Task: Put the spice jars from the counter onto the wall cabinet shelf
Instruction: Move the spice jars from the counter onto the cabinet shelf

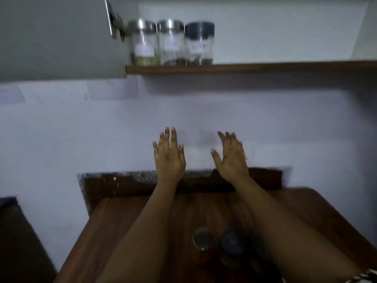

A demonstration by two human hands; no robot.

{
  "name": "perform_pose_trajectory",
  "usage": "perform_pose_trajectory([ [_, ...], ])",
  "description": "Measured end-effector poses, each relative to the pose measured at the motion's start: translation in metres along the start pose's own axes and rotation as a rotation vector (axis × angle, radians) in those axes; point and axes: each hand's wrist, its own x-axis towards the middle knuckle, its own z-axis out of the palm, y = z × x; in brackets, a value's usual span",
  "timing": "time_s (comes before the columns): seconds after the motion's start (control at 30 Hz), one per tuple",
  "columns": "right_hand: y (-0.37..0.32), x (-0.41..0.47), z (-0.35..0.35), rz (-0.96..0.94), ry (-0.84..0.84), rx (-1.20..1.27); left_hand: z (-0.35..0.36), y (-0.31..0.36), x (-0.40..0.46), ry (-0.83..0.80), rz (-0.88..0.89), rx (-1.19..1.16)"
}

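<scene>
Three clear spice jars stand in a row at the left end of the wooden cabinet shelf (265, 67): a silver-lidded jar (143, 43), a second silver-lidded jar (171, 42) and a dark-lidded jar (200, 43). On the wooden counter (114, 225), between my forearms, stand a silver-lidded jar (203, 240) and a dark-lidded jar (232, 245). My left hand (169, 156) and my right hand (231, 158) are raised side by side in front of the wall, fingers spread, holding nothing, well below the shelf and above the counter's back edge.
The grey cabinet door (61, 37) hangs open at the upper left, its hinge beside the first jar. The shelf runs bare to the right of the jars. A dark surface (18, 237) lies at the lower left.
</scene>
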Motion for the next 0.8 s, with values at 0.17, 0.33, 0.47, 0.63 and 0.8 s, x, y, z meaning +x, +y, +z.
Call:
perform_pose_trajectory([
  [0.17,0.048,-0.117,0.052,0.144,-0.372,-0.116,0.033,-0.024,-0.14,-0.31,-0.19,-0.004],
  [0.33,0.068,-0.196,0.083,0.22,-0.594,-0.24,0.037,-0.039,-0.244,-0.553,-0.382,0.02],
  [0.47,0.061,-0.226,0.096,0.199,-0.723,-0.142,0.036,-0.047,-0.283,-0.754,-0.403,0.062],
  [0.63,0.044,-0.227,0.119,0.068,-0.822,-0.14,0.029,-0.046,-0.295,-0.839,-0.418,-0.023],
  [0.8,0.038,-0.219,0.126,0.165,-0.886,0.051,0.02,-0.05,-0.3,-0.884,-0.417,-0.043],
])
